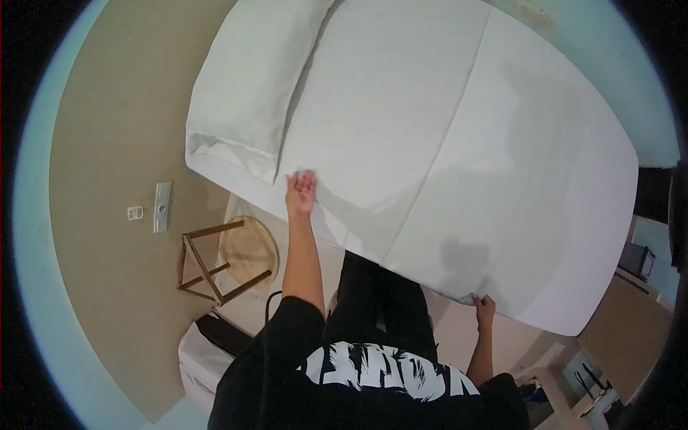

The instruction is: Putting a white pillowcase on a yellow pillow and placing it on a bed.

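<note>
A white sheet point(373, 143) covers the bed, with a straight crease running across it from the far side to the near edge. My left hand point(301, 192) is over the near edge of the bed, palm up and fingers stretched out, just beside the lower corner of a white pillow point(251, 86); nothing shows in it. Farther right along the same edge, my right hand point(484, 309) has its fingers closed on the border of the sheet. Its grip is partly hidden by the fingers.
Left of the bed, a wooden stool point(247, 247) with a round top is near the beige wall point(107, 179), which carries a switch plate point(163, 208). A white bag-like item point(201, 362) lies lower left. Brown cupboard-like furniture point(623, 337) stands right of the bed.
</note>
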Tool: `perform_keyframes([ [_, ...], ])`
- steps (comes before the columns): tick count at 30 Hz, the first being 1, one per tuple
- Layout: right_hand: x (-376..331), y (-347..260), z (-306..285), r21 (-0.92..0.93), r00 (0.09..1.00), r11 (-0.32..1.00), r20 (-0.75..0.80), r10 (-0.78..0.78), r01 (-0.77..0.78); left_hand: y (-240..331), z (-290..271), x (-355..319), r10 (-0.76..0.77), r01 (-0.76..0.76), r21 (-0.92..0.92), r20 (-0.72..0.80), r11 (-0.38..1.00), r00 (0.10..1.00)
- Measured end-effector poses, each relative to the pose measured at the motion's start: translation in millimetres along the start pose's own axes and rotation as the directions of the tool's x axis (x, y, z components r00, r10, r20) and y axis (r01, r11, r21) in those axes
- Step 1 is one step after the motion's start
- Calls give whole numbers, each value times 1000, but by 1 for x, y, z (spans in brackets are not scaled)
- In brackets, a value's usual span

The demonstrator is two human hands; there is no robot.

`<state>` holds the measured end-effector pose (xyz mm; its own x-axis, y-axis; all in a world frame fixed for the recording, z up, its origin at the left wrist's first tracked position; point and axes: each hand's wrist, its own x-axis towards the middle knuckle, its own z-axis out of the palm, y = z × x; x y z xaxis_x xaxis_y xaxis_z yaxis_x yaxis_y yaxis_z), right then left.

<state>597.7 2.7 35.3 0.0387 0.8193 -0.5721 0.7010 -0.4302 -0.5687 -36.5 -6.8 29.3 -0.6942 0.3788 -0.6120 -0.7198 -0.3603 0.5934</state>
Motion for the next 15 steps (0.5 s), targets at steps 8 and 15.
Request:
perform_keyframes([
  [8, -15, -9, 15, 115, 984, 993, -176, 22, -2, 51, -30, 73, 83, -194, -329, -325, 924, 942],
  [15, -18, -26, 3, 164, 949, 957, -167, 267, -240, -35, -8, -18, 27, -138, 649, 178, 748, 984],
])
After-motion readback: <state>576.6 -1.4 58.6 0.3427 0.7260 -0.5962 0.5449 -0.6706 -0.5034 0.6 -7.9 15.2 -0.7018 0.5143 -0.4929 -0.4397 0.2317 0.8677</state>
